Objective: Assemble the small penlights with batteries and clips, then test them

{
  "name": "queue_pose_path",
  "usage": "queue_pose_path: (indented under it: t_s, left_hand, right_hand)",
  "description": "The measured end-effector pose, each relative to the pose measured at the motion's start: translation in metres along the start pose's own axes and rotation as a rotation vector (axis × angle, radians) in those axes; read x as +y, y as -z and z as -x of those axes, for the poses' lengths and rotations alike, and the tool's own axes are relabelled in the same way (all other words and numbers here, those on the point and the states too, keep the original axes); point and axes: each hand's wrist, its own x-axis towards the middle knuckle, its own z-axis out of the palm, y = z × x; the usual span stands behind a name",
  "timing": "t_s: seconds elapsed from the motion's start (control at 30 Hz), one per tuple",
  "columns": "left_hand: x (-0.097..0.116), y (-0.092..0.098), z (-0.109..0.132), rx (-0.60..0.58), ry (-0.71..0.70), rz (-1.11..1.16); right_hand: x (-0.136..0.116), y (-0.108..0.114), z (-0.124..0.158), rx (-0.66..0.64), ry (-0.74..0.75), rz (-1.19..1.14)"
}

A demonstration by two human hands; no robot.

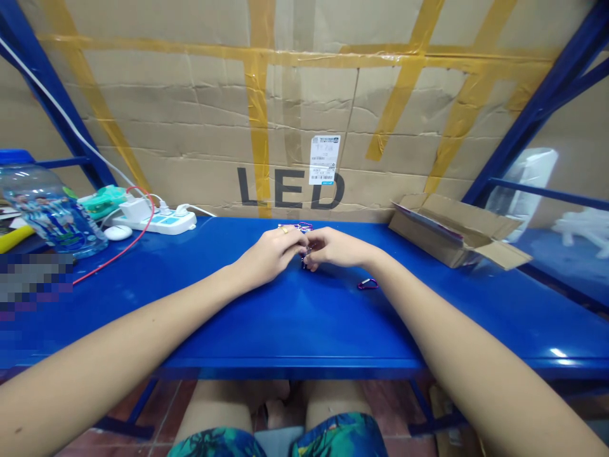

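Observation:
My left hand (272, 252) and my right hand (333, 247) meet over the middle of the blue table (304, 324), fingers curled together round a small dark metal clip (307, 256) that is mostly hidden between them. A ring shows on my left hand. A purple carabiner (367, 284) lies on the table just right of my right wrist. A few more small coloured clips (301, 226) lie just behind my hands.
An open cardboard box (451, 236) sits at the right. A white power strip (155, 219) with plugs, a red cable (118, 251), a white mouse (118, 232) and a plastic water jug (47, 212) stand at the left. Taped cardboard (295, 114) forms the back wall.

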Motion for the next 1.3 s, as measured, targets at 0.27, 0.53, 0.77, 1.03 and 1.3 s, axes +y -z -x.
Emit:
queue_pose_path:
  t_s: [0.27, 0.53, 0.77, 1.03, 1.3]
  left_hand:
    - [0.002, 0.007, 0.0, -0.049, 0.145, 0.073]
    - [0.002, 0.017, -0.004, 0.016, 0.502, 0.209]
    - [-0.002, 0.031, -0.008, 0.077, 0.602, 0.307]
    - [-0.029, 0.029, -0.009, 0.431, 0.645, 0.481]
    - [-0.027, 0.021, -0.003, 0.253, 0.65, 0.642]
  right_hand:
    - [0.002, -0.003, -0.002, 0.039, -0.011, -0.08]
    - [0.011, -0.023, -0.012, 0.291, 0.065, 0.0]
    - [0.011, -0.039, -0.023, 0.537, 0.126, 0.185]
    - [0.013, -0.057, -0.05, 0.277, 0.268, 0.685]
    - [0.012, -0.043, -0.039, 0.323, 0.171, 0.439]
